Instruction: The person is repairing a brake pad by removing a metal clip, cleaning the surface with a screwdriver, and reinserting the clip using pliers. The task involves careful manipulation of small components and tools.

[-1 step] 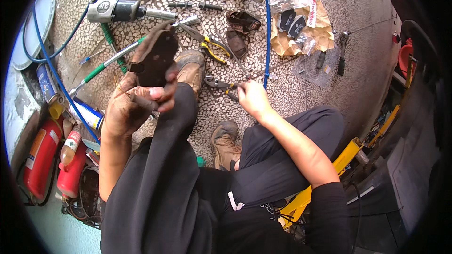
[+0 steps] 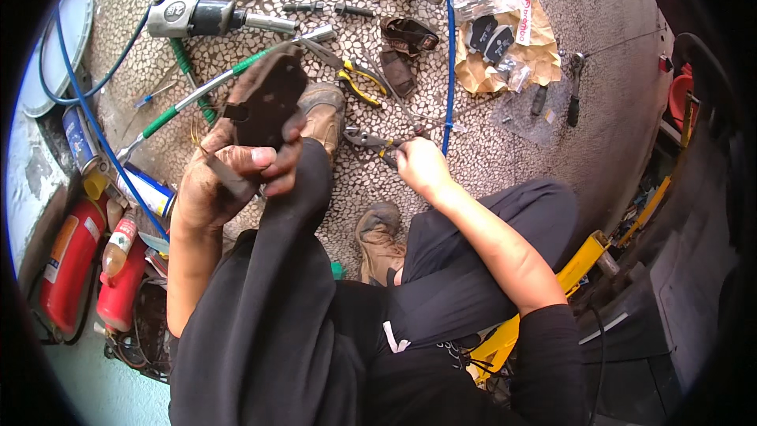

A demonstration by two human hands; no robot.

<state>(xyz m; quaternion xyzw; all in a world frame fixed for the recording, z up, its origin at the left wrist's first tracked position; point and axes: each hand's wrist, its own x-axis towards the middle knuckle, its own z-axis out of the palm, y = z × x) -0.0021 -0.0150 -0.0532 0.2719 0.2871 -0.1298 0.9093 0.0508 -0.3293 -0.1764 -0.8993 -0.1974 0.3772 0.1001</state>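
Observation:
My left hand [image 2: 229, 177] is grimy and raised over my left knee, closed on a worn dark brake pad [image 2: 264, 95] held upright. My right hand [image 2: 418, 166] reaches down to the pebble-patterned floor and grips the handles of a pair of grey pliers [image 2: 364, 140], whose jaws point left toward my brown boot [image 2: 323, 110]. I am sitting in black trousers, and my other boot [image 2: 378, 237] is tucked under my right leg.
An air impact wrench [image 2: 197, 16] with a blue hose [image 2: 449, 47], yellow-handled pliers [image 2: 359, 83], two old pads [image 2: 398, 51] and brown paper with bagged new pads [image 2: 505, 43] lie ahead. Spray cans [image 2: 150, 189] and a red extinguisher [image 2: 67, 264] stand left. A yellow jack [image 2: 572, 272] sits right.

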